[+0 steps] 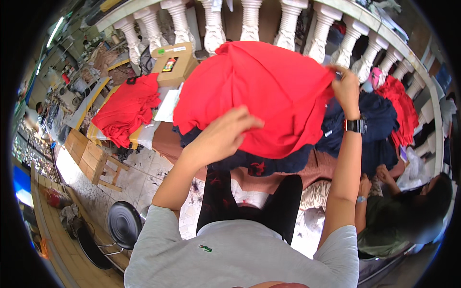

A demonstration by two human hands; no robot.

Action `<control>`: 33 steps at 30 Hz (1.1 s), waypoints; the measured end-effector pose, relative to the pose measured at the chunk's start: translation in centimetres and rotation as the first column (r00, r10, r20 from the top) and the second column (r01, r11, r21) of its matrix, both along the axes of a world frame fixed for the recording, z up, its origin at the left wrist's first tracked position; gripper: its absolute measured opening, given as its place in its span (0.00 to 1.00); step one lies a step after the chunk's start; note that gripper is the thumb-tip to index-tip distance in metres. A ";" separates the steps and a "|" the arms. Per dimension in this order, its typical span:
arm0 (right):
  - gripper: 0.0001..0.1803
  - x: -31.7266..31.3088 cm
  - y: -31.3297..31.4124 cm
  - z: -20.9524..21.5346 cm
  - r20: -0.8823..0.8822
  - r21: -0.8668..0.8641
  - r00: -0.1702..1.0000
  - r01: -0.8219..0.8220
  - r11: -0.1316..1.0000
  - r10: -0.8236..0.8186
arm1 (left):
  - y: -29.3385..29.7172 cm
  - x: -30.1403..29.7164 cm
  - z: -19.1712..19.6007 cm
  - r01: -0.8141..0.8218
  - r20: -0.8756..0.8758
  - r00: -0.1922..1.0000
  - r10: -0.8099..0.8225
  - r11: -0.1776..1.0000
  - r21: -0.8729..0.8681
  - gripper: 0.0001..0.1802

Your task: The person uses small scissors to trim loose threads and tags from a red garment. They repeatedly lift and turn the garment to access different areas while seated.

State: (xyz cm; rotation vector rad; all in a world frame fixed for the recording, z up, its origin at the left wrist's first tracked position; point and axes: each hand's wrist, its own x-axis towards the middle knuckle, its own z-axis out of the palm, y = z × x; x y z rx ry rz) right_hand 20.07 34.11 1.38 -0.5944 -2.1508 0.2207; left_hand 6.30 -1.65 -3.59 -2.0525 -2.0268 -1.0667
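Observation:
A large piece of red fabric (254, 72), perhaps a garment, spreads in front of me over dark navy cloth (288, 163). My right hand (346, 91), with a black watch on its wrist, pinches the fabric's right edge and lifts it. Across the lower left of the red fabric lies my left hand (228, 134), its fingers stretched out and slightly blurred. Whether that hand presses on the cloth or hovers just above it, I cannot tell. Under the pile, a brown cloth (168, 141) covers the work surface.
A cardboard box (175, 65) and another red garment pile (129, 108) sit to the left. Navy clothes (370, 120) and red clothes (401, 105) lie at right, near a seated person (403, 216). White balusters (251, 21) stand behind. A wooden stool (103, 165) and black stool (124, 224) are lower left.

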 end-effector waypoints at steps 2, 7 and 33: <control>0.24 2.8 -1.4 -2.6 -0.011 -0.143 0.983 -0.182 0.973 0.182 | -1.9 -0.4 -2.1 0.107 0.144 0.986 -0.079 0.974 -0.197 0.17; 0.19 6.3 -7.4 -0.4 -0.344 -0.281 0.925 -0.268 0.922 0.164 | 0.9 0.9 3.6 -0.064 0.221 0.974 0.052 0.997 0.046 0.14; 0.14 2.2 -8.6 -0.6 -0.132 -0.247 0.917 -0.399 0.883 0.377 | 16.0 -3.1 1.7 0.012 0.608 0.775 -0.169 0.968 0.252 0.07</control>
